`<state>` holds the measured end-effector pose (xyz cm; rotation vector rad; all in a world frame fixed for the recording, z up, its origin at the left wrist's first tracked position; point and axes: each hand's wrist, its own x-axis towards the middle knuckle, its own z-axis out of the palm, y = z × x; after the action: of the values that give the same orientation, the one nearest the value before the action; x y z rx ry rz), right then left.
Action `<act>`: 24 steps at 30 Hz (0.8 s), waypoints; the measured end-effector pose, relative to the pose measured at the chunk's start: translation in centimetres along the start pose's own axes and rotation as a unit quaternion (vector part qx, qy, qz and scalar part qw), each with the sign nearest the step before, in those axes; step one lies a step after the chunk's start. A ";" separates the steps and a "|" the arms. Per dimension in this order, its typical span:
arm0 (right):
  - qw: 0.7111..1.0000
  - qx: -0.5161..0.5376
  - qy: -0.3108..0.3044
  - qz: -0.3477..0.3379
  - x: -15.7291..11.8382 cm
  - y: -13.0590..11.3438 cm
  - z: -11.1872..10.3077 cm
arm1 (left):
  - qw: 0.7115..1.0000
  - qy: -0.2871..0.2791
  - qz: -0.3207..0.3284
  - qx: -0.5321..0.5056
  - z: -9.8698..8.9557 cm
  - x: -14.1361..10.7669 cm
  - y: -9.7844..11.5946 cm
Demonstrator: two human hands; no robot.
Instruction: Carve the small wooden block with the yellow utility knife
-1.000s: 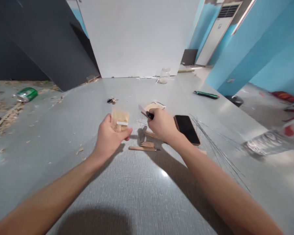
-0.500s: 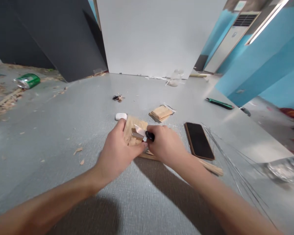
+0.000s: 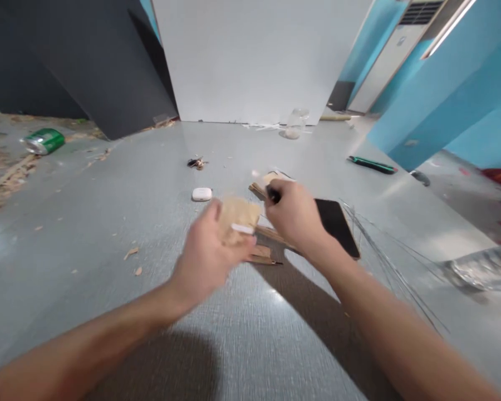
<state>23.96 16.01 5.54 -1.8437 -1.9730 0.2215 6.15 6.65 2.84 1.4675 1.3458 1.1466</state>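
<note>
My left hand (image 3: pixel 200 253) is closed round a flat, pale piece of wood (image 3: pixel 236 214), blurred by motion, with a white strip across its lower part. My right hand (image 3: pixel 296 214) is a fist round the black handle of a knife (image 3: pixel 273 194); its blade is too smeared to make out. Behind that fist lies a small stack of thin wood pieces (image 3: pixel 256 191), partly covered. Below the hands are wooden strips (image 3: pixel 275 236) and a slim stick with a dark tip (image 3: pixel 265 261). A white earbud case (image 3: pixel 201 194) sits just beyond my left fingers.
A phone (image 3: pixel 338 223) lies right of my right hand, partly hidden, beside thin wires (image 3: pixel 379 262). Further right are a clear plastic bottle (image 3: pixel 484 270) and a green-black cutter (image 3: pixel 372 165). A green can (image 3: pixel 45 141) lies far left among shavings. A white panel (image 3: pixel 254 61) stands behind.
My right hand has moved up and away from the wood with the knife, which was against it before. My left hand has tilted the wood, and the dark-tipped stick now shows.
</note>
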 end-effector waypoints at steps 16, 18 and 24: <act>0.995 -0.043 -0.074 -0.050 -1.6 -1.7 -1.6 | 0.978 -0.012 -0.021 -0.205 -1.6 3.1 -2.4; 0.995 -0.035 -0.077 -0.059 -1.7 -1.8 -1.7 | 0.975 -0.008 -0.032 -0.220 -1.5 3.2 -2.8; 0.989 -0.048 -0.122 -0.072 -2.1 -1.8 -0.8 | 0.971 0.014 -0.073 -0.227 -1.2 3.1 -5.0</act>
<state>22.72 13.60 6.57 -1.7931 -2.3100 0.3276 3.76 10.18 -1.41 1.0097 1.0958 1.2787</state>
